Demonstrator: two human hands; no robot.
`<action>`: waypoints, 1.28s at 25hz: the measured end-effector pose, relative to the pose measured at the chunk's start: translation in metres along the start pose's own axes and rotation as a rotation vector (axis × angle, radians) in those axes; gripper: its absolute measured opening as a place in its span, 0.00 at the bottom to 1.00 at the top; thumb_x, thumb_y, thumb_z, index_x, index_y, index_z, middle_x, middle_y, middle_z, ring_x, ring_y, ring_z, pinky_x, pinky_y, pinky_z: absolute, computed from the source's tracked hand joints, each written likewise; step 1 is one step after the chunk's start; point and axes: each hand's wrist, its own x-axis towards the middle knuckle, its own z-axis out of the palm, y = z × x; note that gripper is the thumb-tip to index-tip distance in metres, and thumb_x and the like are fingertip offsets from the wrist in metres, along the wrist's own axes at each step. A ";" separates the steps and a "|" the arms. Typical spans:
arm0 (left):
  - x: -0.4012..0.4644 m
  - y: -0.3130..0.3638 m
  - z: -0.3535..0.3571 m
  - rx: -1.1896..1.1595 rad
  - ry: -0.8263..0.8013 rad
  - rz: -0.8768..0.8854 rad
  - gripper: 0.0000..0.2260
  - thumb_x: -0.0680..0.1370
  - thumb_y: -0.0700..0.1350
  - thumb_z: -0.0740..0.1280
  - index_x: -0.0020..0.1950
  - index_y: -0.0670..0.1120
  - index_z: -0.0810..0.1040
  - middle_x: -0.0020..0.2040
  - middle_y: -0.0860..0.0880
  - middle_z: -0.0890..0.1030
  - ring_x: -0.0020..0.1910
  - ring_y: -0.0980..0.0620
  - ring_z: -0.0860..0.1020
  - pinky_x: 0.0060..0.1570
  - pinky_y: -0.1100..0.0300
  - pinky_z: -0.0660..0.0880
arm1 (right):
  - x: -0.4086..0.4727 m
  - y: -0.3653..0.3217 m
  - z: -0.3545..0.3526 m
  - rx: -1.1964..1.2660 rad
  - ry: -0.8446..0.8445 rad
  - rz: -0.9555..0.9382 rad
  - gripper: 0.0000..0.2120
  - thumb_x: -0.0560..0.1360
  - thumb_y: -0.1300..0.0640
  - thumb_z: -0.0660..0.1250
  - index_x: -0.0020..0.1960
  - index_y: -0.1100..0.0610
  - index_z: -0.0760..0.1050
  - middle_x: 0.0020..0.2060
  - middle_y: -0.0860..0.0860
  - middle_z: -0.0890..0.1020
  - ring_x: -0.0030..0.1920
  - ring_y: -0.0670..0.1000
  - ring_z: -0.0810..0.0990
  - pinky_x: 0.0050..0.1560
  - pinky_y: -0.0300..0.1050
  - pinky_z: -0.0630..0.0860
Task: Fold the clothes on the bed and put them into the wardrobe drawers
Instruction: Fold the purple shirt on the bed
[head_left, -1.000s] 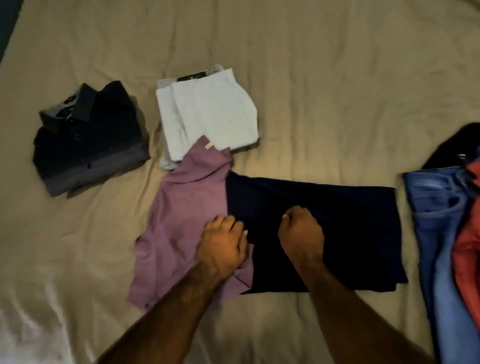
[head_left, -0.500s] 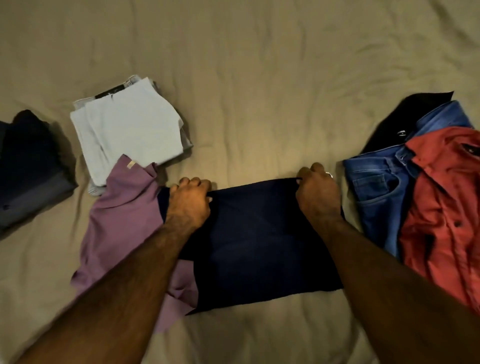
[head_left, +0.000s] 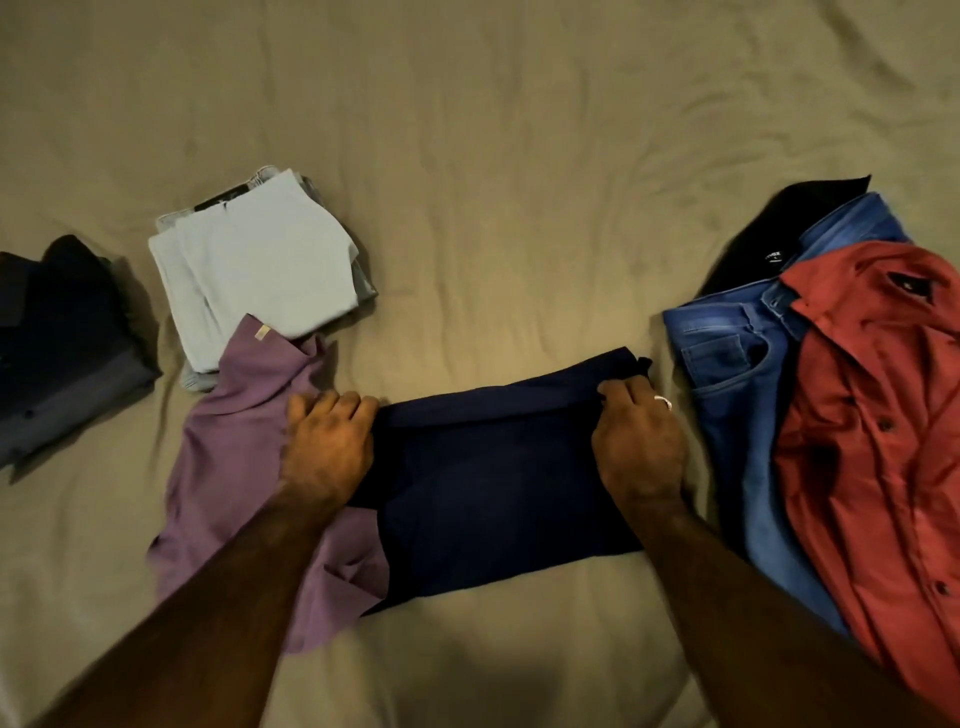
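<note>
Dark navy folded cloth garment (head_left: 498, 483) lies flat on the bed, centre of view, roughly rectangular, far edge doubled over into a band. Left hand (head_left: 327, 447) at the garment's far-left corner, fingers curled over the edge, grip closed on the fabric there. Right hand (head_left: 636, 441) at the far-right corner, fingers curled and pinching the folded edge, grip closed on the navy cloth; a silver ring (head_left: 662, 401) on one finger. Both forearms come in from the near edge.

Crumpled mauve-purple shirt (head_left: 234, 457) touches the navy garment's left side, partly under it and under the left arm, unfolded, small pale tag near its far tip. Just beyond the purple shirt, a folded pale blue-white garment (head_left: 260, 270) on top of a grey folded piece, purple tip overlapping its near corner. Far left, a folded dark navy and grey collared shirt (head_left: 57, 353), apart from the others, cut by the frame edge.

Right side: blue denim jeans (head_left: 737, 395) spread out, just beside the right hand, not touching the navy garment as far as visible. Red button-up shirt (head_left: 878, 441) lies over the jeans. Black garment (head_left: 779, 234) sticks out from under both at the far end. Wrinkled beige bedsheet (head_left: 493, 156) covers the bed.
</note>
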 end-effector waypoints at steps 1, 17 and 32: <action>-0.009 0.001 0.001 0.011 0.012 0.010 0.10 0.73 0.42 0.72 0.54 0.43 0.81 0.47 0.41 0.84 0.46 0.38 0.80 0.53 0.43 0.66 | -0.011 0.004 0.000 -0.003 0.002 0.005 0.09 0.74 0.66 0.72 0.54 0.61 0.83 0.48 0.60 0.83 0.40 0.63 0.82 0.36 0.50 0.78; -0.100 0.013 0.007 0.187 -0.319 -0.095 0.24 0.68 0.50 0.78 0.63 0.46 0.82 0.60 0.43 0.82 0.62 0.37 0.76 0.58 0.42 0.70 | -0.105 0.016 -0.011 -0.110 -0.229 0.007 0.06 0.72 0.60 0.69 0.45 0.60 0.83 0.42 0.58 0.82 0.39 0.60 0.80 0.40 0.51 0.78; -0.084 -0.050 0.029 -1.552 -0.047 -1.424 0.09 0.83 0.42 0.70 0.42 0.44 0.80 0.38 0.45 0.83 0.31 0.49 0.78 0.25 0.66 0.72 | -0.048 -0.258 0.053 0.956 -0.785 0.416 0.18 0.79 0.51 0.75 0.50 0.68 0.80 0.41 0.65 0.84 0.28 0.48 0.76 0.31 0.40 0.75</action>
